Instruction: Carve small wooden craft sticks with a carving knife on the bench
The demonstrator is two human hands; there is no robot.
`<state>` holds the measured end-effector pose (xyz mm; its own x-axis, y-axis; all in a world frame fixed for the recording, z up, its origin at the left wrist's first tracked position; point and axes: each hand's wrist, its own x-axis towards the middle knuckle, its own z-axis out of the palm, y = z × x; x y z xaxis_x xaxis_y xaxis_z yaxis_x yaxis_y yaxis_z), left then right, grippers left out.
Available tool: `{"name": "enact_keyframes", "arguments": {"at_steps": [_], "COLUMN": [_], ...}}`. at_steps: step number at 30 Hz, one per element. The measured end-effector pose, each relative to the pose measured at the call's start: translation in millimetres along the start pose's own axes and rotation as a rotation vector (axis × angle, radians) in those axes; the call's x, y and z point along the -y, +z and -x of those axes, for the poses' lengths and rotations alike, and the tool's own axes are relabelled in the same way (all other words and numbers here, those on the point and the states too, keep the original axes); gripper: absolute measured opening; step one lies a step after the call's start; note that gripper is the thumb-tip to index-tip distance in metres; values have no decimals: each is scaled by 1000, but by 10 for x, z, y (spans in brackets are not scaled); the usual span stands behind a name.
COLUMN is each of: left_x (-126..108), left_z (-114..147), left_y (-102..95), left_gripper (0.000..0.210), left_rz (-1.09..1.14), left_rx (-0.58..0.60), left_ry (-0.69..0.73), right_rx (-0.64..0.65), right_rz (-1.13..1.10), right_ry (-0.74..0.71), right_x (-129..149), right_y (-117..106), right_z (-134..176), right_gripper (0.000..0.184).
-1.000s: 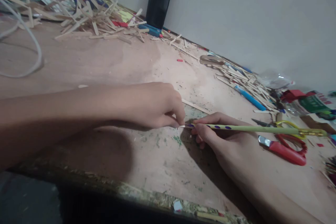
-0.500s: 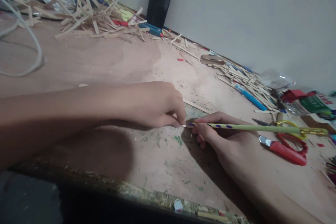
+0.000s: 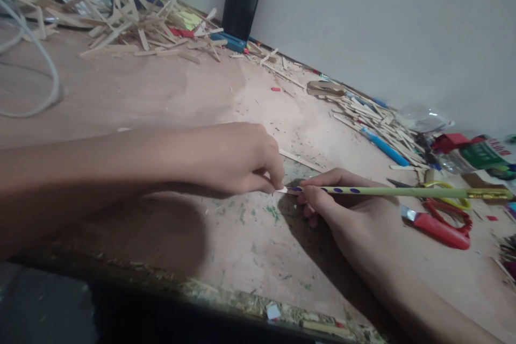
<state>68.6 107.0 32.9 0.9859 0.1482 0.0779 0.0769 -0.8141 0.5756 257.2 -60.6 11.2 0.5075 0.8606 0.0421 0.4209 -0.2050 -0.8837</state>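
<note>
My right hand (image 3: 342,204) grips a pale green pencil (image 3: 419,192) with dark purple dots. The pencil lies almost level, its gold end off to the right and its tip pointing left. My left hand (image 3: 258,161) is pinched just left of that tip, on a small pale piece of wooden stick (image 3: 283,190); most of the piece is hidden by the fingers. The pencil's tip is at or very near the piece; I cannot tell whether they touch. Just behind both hands, a flat wooden craft stick (image 3: 300,159) lies on the tabletop (image 3: 242,247).
Scissors with red and yellow handles (image 3: 447,201) and a red-handled cutter (image 3: 441,230) lie beside my right wrist. Behind are a pile of thin sticks (image 3: 379,118) and a blue pen (image 3: 385,148). Craft sticks (image 3: 133,27) heap at the back left, near a white cable (image 3: 54,83).
The pencil has shifted slightly to the right in the view and lies a little more level. Both hands keep nearly the same place and grip.
</note>
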Motion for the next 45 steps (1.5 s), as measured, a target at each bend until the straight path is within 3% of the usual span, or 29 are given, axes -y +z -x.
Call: {"name": "enact_keyframes", "arguments": {"at_steps": [9,24,40,45], "left_x": [3,-9,52,80], "left_z": [6,5,27,36], "left_y": [4,15,35,37], "left_gripper": [24,24,24,25], "left_rz": [-8,19,32,36], "left_rx": [-3,-17,-32,-24], "left_ry": [-13,0,16,15], "right_rx": [11,57,63,73], "right_rz": [-10,-55,-25,-64], "right_ry": [81,-25,63,27], "right_x": [180,29,141,47], "right_y": [-13,-10,-33,-12], "right_z": [86,24,76,69], "right_gripper": [10,13,12,15]}}
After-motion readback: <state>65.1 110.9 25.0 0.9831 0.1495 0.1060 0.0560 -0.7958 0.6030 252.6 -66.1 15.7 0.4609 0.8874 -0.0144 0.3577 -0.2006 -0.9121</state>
